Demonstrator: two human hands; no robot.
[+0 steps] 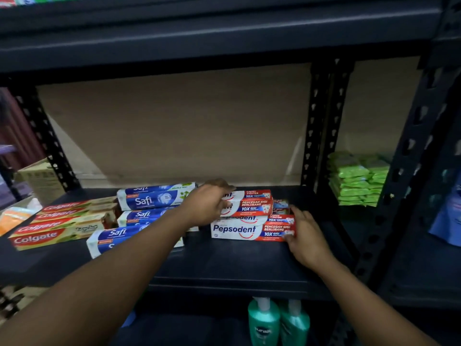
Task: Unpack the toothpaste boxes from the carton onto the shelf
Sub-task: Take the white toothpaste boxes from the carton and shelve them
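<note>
The dark shelf (224, 265) is seen from the front, with three groups of toothpaste boxes laid on it; the Colgate boxes (59, 228) are stacked at the left; the Safi boxes (149, 201) are piled in the middle; the Pepsodent boxes are placed at the right, just beside them. The left grip (207, 204) is laid over the left end of the upper Pepsodent box (257, 207), which is grasped with fingers curled over its top; the thumb is hidden. The lower Pepsodent box (234, 229) is lying flat on the shelf beneath it and is grasped at its right end by the right grip (305, 236), the thumb being pressed on the front face and the fingers laid along the end. Green packets (359, 178) are stacked in the neighbouring bay; teal bottles (264, 320) are stood on the level below.
</note>
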